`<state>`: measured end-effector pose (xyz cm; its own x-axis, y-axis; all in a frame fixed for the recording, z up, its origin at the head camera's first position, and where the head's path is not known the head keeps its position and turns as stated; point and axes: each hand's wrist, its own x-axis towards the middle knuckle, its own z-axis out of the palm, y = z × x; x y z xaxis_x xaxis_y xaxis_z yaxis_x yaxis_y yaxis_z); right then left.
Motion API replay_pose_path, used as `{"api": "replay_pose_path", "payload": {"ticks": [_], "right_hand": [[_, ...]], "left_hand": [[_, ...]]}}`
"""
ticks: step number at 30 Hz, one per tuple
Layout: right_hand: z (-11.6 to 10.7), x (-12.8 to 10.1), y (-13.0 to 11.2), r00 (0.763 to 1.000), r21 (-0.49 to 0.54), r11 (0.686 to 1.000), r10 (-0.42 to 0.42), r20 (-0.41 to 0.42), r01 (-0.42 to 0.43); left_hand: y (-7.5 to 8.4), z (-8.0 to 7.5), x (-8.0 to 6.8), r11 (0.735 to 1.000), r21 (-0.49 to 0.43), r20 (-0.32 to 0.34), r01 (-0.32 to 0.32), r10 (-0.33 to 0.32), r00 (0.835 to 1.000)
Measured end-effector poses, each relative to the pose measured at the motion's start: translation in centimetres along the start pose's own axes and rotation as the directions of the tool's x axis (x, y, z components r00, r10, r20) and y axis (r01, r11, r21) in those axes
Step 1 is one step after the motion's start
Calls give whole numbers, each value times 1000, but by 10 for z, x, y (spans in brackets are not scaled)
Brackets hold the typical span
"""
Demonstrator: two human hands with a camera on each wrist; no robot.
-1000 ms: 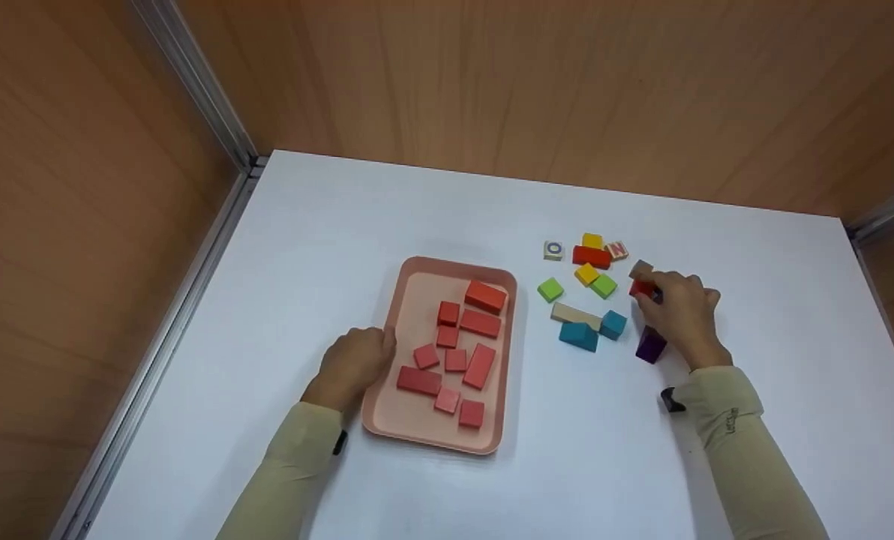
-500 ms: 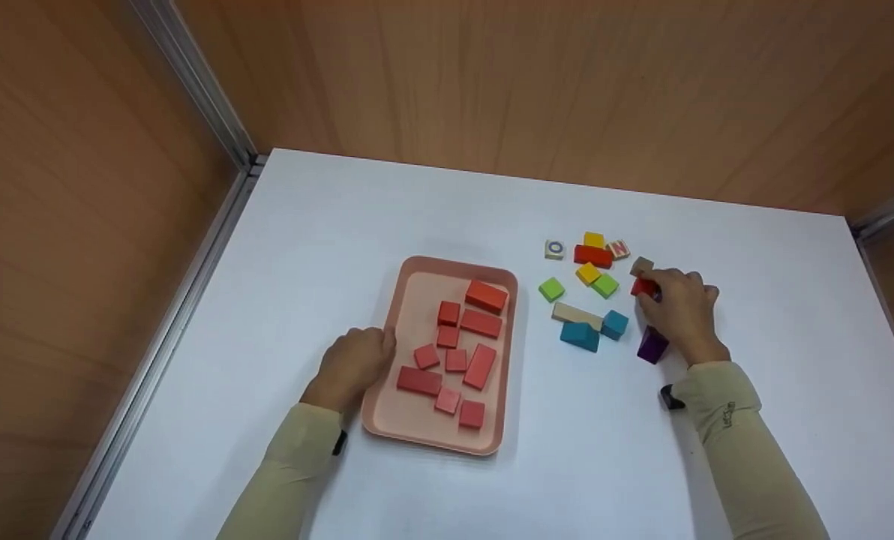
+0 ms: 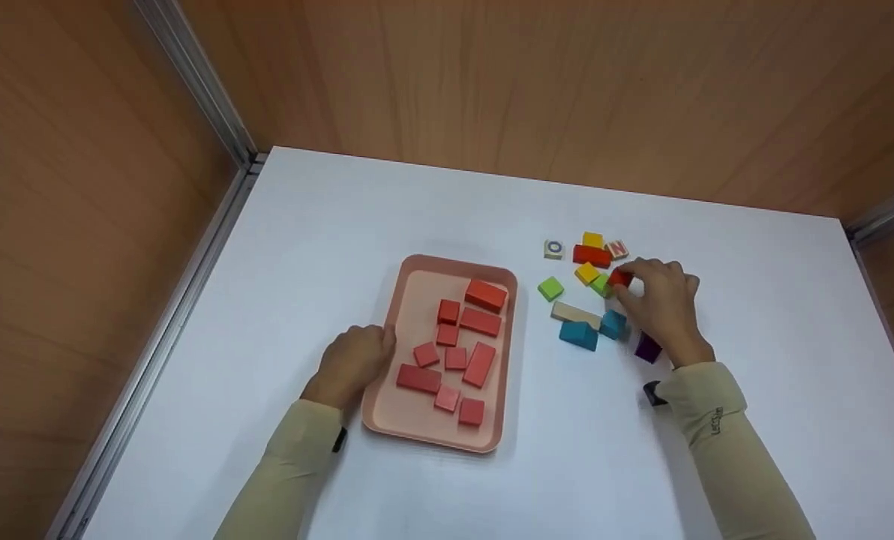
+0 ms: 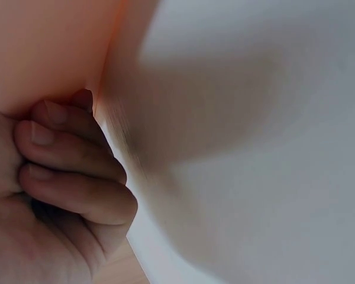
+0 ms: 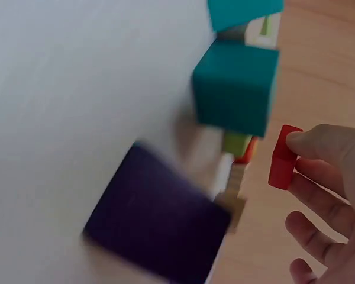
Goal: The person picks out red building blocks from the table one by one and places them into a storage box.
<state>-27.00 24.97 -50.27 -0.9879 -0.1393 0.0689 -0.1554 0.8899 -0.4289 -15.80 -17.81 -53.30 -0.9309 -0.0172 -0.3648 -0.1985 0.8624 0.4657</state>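
My left hand [image 3: 351, 365] holds the left rim of a pink tray [image 3: 433, 437], its fingers curled at the edge in the left wrist view. Several red and pinkish-red blocks lie in the tray. Between thumb and fingers, my right hand [image 3: 664, 304] pinches a small red block [image 5: 285, 157], raised off the table in the right wrist view. Near it are a lime-green cube [image 3: 601, 284], a teal cube [image 3: 613, 325] and a dark purple block [image 3: 648, 348], partly covered by the hand. A tan block [image 5: 232, 204] shows only in the right wrist view.
Left of the right hand lie a red bar [image 3: 592, 256], yellow cubes [image 3: 587, 273], lettered cubes [image 3: 553, 249], another lime cube [image 3: 550, 289], a beige plank [image 3: 574, 315] and a teal wedge-like block [image 3: 579, 335]. Wooden panels [image 3: 537, 90] border the white table [image 3: 567, 480].
My right hand has lifted the red block from beside the tan block and moved it left, over towards the lime-green cube. My left hand and the tray stay in place.
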Motion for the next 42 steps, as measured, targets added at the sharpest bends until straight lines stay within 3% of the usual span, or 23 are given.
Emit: {"api": "replay_pose_path", "payload": {"ticks": [10,18,25,42], "right_hand": [[16,-18,-58,987,68,985,-156,-35,158],[32,-12,-91,925,73,924,-369,-87,376],[41,2,-115,919,88,915,-392,-35,394],[58,29,-176,879,92,884,-466,98,458]], "left_hand": [[1,-1,0,1000,9,11,13,-13,1000],[1,-2,1,999,24,7,32,-33,999],[8,1,0,999,0,14,51,-51,999],[6,2,0,999,-6,11,32,-32,999]]}}
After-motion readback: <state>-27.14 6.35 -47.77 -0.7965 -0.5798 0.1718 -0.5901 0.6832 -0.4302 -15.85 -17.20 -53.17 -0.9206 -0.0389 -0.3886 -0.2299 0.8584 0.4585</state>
